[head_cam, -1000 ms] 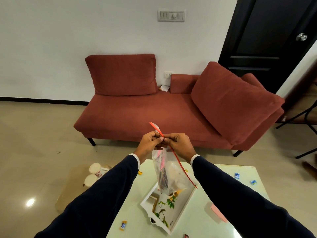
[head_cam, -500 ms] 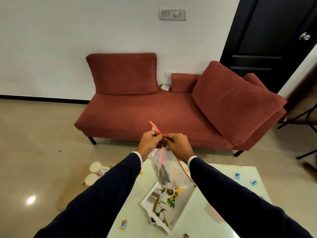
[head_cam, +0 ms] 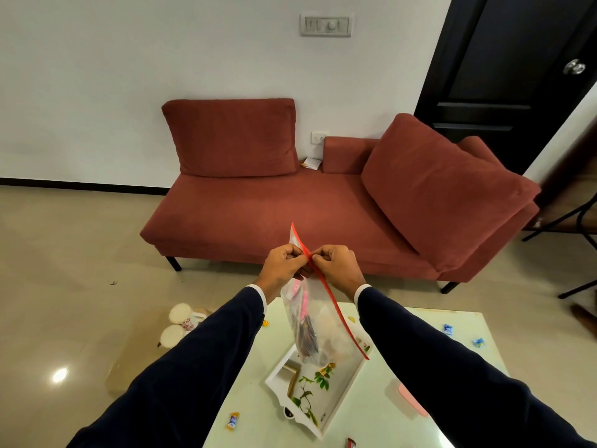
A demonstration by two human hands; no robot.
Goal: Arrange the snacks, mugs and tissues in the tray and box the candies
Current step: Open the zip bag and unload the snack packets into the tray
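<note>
Straight ahead, a rust-red sofa (head_cam: 290,215) stands against the white wall, with one back cushion at its left and a big loose cushion (head_cam: 442,192) leaning at its right end. A dark door (head_cam: 517,76) fills the upper right corner. Nearer the camera, a pale glass-topped table (head_cam: 403,415) spreads across the lower middle of the view. On it sits a white tray (head_cam: 326,418) with a leafy print on its floor, angled so one corner points toward the camera. Two white mugs (head_cam: 179,323) lie off the table's left edge, seemingly on the floor, touching or nearly so. Above the tray hangs a clear zip bag (head_cam: 310,331) with a red seal strip (head_cam: 332,302); it holds snacks, dark and pink shapes that cannot be told apart through the plastic. Both dark-sleeved arms reach forward and the hands meet at the bag's mouth: the left hand (head_cam: 282,266) and the right hand (head_cam: 337,265) each pinch the red strip with curled fingers, knuckles almost touching. A pink flat object (head_cam: 412,399) lies on the table at right. Small wrapped candies are scattered on the tabletop: two blue ones (head_cam: 447,329) near the far right edge, and an orange-and-blue one (head_cam: 232,421) near the left.
</note>
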